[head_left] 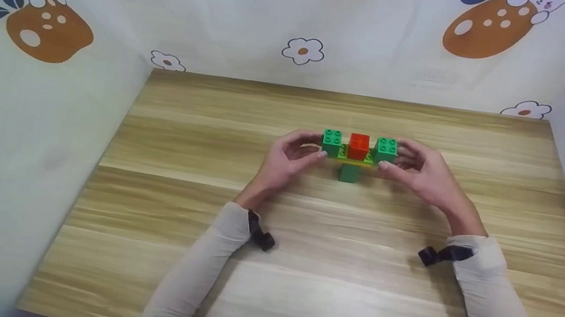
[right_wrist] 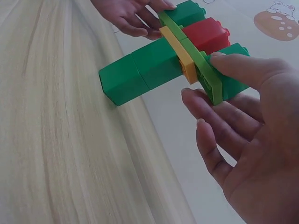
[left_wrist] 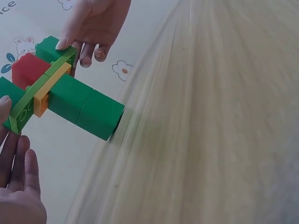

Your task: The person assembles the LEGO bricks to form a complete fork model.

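Between the two hands stands a T-shaped toy brick structure (head_left: 349, 172). Its column is two stacked green bricks (right_wrist: 140, 70). On top of the column lie a yellow-orange plate (left_wrist: 43, 95) and light green plates (right_wrist: 209, 80). A red brick (head_left: 358, 147) sits mid-row, with a green brick (head_left: 331, 142) at the left end and another green brick (head_left: 386, 150) at the right. My left hand (head_left: 285, 160) pinches the left end, thumb in front. My right hand (head_left: 430, 176) pinches the right end likewise. Whether the column's foot touches the table cannot be told.
The structure is over the far half of a wood-grain table (head_left: 329, 291). A pale curtain (head_left: 236, 21) with rabbit, fruit and flower prints rises behind and along the sides. Dark wrist straps (head_left: 260, 234) sit over both sleeves.
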`<state>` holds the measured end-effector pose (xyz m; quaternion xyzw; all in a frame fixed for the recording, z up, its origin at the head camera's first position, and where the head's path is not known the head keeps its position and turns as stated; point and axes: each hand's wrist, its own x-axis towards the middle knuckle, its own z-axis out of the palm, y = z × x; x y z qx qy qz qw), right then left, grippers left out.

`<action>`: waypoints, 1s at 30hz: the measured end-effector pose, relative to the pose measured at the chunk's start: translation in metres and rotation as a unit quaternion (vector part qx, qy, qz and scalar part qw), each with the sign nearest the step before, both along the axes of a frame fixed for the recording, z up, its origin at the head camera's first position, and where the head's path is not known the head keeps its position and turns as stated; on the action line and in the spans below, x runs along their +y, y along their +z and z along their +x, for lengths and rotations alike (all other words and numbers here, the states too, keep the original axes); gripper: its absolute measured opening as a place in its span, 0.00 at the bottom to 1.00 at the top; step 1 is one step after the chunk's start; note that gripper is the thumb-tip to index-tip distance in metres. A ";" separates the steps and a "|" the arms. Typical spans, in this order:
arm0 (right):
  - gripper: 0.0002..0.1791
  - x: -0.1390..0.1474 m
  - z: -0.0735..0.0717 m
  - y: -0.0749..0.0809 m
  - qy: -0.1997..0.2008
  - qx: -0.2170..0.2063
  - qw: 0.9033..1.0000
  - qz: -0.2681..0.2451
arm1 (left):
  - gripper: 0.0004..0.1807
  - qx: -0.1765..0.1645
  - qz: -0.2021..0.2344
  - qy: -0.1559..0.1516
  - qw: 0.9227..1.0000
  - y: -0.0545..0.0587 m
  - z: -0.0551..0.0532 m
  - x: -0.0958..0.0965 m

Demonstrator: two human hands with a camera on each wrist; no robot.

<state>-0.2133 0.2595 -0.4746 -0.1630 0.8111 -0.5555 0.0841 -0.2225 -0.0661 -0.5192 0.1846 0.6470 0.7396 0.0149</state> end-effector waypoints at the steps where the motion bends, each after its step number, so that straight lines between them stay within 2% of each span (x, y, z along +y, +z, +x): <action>1: 0.28 0.000 -0.001 0.000 0.003 0.000 1.000 -0.013 | 0.22 0.000 0.002 0.004 1.000 0.000 0.000 0.000; 6: 0.25 -0.002 -0.002 -0.004 0.004 -0.023 0.997 -0.069 | 0.22 0.006 0.000 0.026 1.000 0.001 -0.001 0.002; 11: 0.24 -0.006 -0.002 -0.008 0.004 -0.044 0.995 -0.086 | 0.22 -0.002 -0.004 0.048 0.999 0.000 -0.002 0.003; 20: 0.30 -0.011 -0.005 -0.017 -0.040 -0.038 0.998 -0.029 | 0.21 -0.015 -0.023 0.072 0.997 -0.005 -0.003 0.003; 25: 0.35 -0.010 -0.007 -0.020 -0.040 -0.039 0.998 -0.019 | 0.20 -0.024 -0.042 0.086 0.995 -0.006 -0.003 0.003; 30: 0.34 -0.010 -0.008 -0.023 -0.044 -0.030 0.999 -0.005 | 0.17 -0.039 -0.057 0.104 0.992 -0.009 -0.003 0.002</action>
